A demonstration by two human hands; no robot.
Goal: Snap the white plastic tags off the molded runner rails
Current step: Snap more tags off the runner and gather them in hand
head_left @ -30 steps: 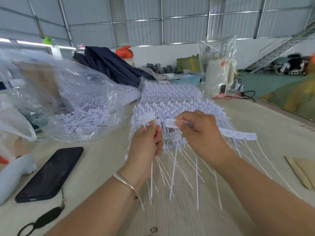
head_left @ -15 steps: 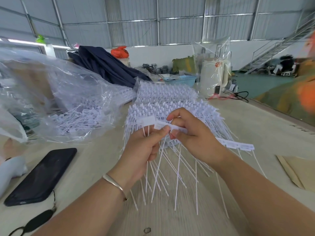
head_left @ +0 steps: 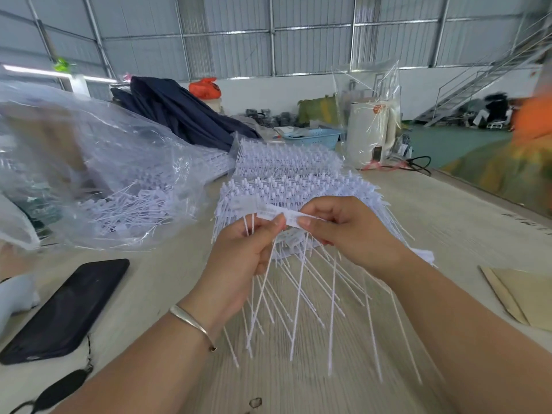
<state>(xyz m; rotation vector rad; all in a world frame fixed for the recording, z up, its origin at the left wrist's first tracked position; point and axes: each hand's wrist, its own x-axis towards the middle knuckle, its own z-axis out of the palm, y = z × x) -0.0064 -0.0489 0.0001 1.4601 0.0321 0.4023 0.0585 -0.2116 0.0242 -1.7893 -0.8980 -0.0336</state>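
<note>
Both hands (head_left: 298, 234) hide the blurred tags' (head_left: 286, 216) rail joint.

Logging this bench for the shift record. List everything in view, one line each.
table: one, pale wood, under everything
tag rail: one, white, pinched between both hands
rail stacks: several, white, behind the hands
plastic bag: one, clear, left, loose tags inside
phone: one, black, near left
basket: one, light blue, far centre
cloth: one, navy, far left
cardboard: tan, right edge
bracelet: one, silver, left wrist
left hand: fingers grip tag stems
right hand: fingers pinch the rail
</note>
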